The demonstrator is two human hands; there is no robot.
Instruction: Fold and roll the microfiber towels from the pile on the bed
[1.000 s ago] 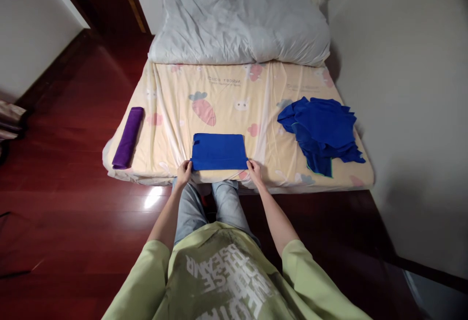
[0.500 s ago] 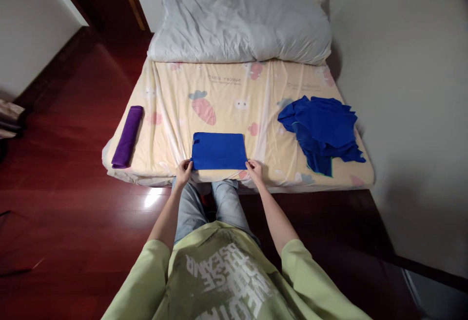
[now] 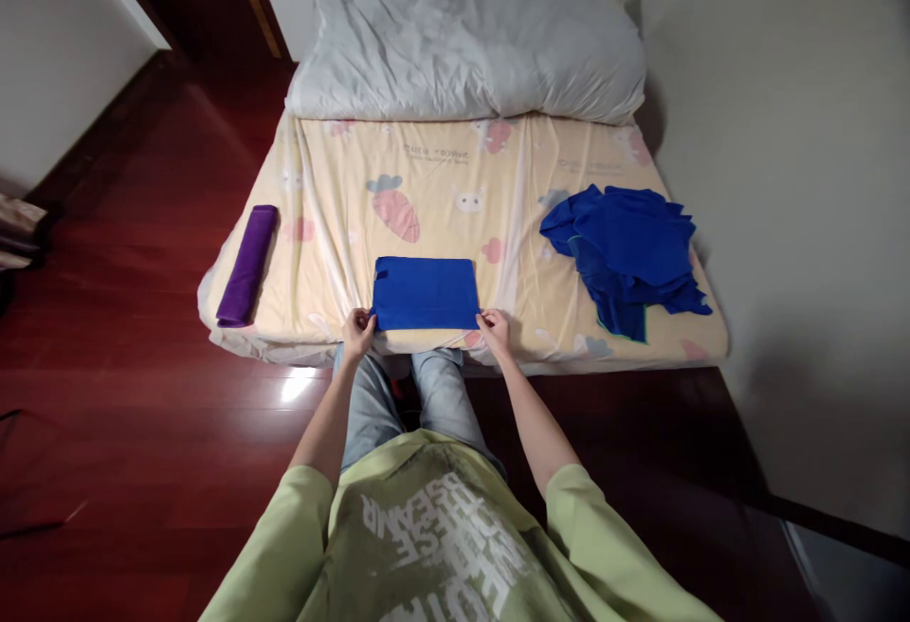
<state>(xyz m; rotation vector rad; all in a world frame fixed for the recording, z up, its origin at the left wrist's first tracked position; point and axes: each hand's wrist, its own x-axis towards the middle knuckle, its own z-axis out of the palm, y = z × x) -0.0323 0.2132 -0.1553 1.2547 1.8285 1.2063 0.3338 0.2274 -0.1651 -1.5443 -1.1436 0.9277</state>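
A blue cloth, folded into a flat rectangle, lies near the front edge of the bed. My left hand pinches its near left corner between thumb and fingers. At the near right corner, my right hand grips the same cloth in a similar pinch. A small dark tag shows at the cloth's far left corner. To the right lies a loose, crumpled heap of blue cloths, one with a green edge. A purple cloth, folded into a narrow strip, lies at the bed's left side.
The bed has a pale yellow sheet printed with carrots and rabbits. A large grey-white quilt is bunched at its far end. A wall stands close on the right; a dark red wooden floor spreads on the left.
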